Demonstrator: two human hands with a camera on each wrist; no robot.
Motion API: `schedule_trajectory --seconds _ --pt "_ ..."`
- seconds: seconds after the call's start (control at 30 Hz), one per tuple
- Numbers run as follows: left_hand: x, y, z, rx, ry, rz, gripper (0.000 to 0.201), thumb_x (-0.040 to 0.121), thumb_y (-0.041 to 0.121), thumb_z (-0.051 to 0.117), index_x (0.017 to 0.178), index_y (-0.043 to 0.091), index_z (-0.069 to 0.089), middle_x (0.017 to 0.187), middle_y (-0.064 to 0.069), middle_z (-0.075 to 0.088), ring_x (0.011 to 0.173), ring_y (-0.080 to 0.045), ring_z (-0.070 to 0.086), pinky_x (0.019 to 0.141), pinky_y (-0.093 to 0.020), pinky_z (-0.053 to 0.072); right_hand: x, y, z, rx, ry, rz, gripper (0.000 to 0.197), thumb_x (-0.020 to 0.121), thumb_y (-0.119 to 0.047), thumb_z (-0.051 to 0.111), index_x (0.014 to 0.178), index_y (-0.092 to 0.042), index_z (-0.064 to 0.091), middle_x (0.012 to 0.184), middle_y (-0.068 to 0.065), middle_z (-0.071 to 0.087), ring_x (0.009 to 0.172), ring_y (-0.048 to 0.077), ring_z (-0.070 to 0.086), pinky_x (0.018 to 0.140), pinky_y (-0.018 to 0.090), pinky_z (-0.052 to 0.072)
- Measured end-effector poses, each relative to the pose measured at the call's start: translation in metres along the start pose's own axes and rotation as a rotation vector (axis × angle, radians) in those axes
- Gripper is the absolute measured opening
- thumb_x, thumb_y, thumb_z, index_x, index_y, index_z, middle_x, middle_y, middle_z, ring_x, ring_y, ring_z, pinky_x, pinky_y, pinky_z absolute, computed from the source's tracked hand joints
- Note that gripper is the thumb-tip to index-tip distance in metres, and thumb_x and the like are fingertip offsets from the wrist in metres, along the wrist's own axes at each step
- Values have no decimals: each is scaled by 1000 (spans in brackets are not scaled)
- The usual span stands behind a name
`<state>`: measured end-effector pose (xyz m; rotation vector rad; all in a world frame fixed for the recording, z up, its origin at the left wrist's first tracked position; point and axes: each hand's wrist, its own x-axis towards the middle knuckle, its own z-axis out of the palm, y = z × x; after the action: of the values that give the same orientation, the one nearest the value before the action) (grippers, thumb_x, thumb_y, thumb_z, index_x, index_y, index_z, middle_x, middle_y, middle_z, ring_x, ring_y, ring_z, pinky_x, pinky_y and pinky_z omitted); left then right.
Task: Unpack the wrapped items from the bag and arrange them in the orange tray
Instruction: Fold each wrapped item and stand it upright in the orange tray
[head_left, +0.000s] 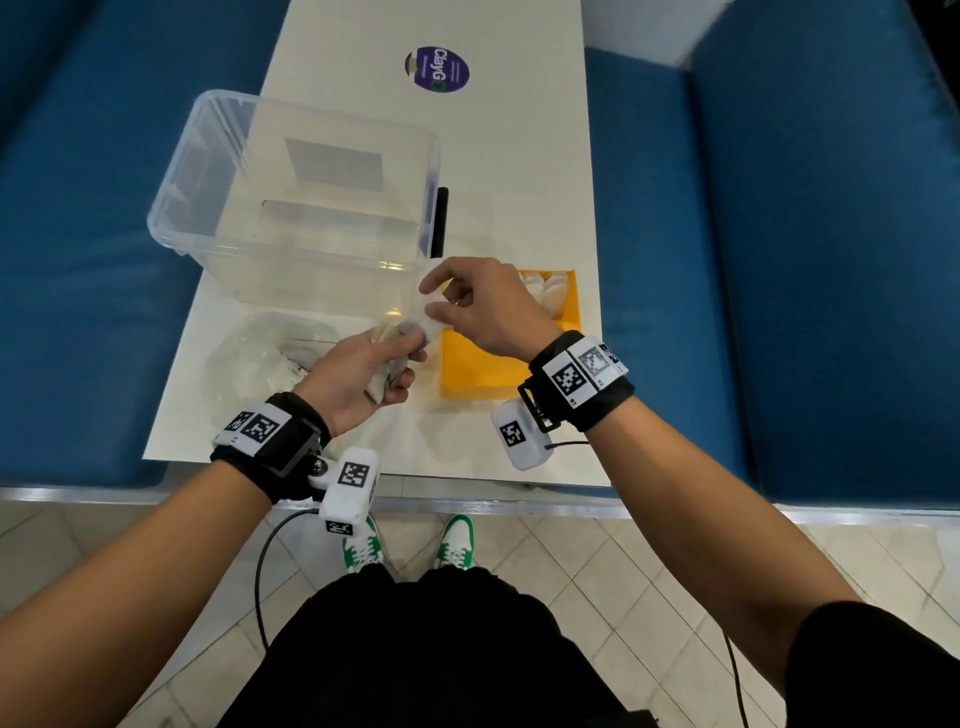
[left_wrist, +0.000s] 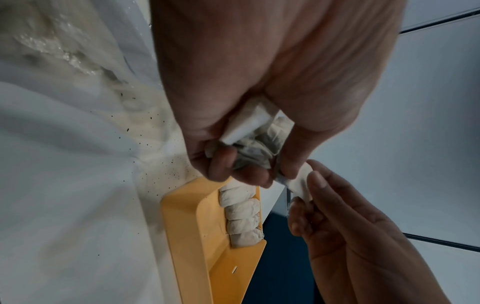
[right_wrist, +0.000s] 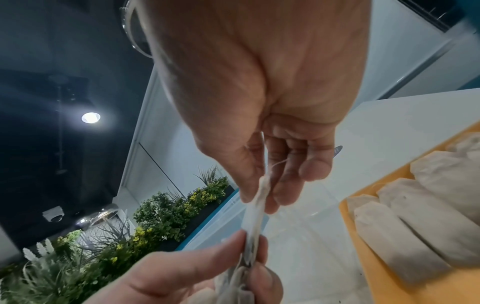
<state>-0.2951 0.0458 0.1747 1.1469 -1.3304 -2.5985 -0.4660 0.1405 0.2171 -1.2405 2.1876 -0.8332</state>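
My left hand (head_left: 402, 361) (left_wrist: 246, 164) grips a bundle of white wrapped items (head_left: 387, 374) (left_wrist: 255, 144) just left of the orange tray (head_left: 480, 371) (left_wrist: 192, 226) (right_wrist: 376, 283). My right hand (head_left: 434, 304) (left_wrist: 303, 191) (right_wrist: 259, 199) pinches one wrapped item (head_left: 434, 321) (left_wrist: 298, 185) (right_wrist: 255, 218) between thumb and fingers at the top of that bundle; its lower end still sits in the left hand (right_wrist: 252, 253). Several wrapped items (head_left: 545, 291) (left_wrist: 242, 216) (right_wrist: 420, 222) lie side by side at the tray's far end. The crumpled clear bag (head_left: 260, 358) (left_wrist: 64, 51) lies left of my left hand.
A large clear plastic bin (head_left: 296, 197) stands on the white table (head_left: 535, 182) behind the hands, with a black object (head_left: 440, 223) at its right side. A purple sticker (head_left: 436, 69) lies farther back. Blue seats (head_left: 779, 260) flank the table.
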Motion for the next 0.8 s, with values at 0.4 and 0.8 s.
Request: schedule_trajectory --seconds 0.4,0.8 --pt "7 -1 4 -18 76 8 16 100 2 57 114 9 65 86 -7 63 65 -16 54 56 -26 37 18 15 -38 -27 -1 41 6 93 -17 73 98 -16 76 86 -10 68 74 1 60 72 15 50" --pt "8 -4 -7 -41 107 -8 36 94 -19 39 116 3 57 95 -14 57 78 -23 61 59 -28 48 43 73 -14 -425 -150 206 24 91 -1 61 90 -23 72 108 6 68 92 24 68 82 37 61"
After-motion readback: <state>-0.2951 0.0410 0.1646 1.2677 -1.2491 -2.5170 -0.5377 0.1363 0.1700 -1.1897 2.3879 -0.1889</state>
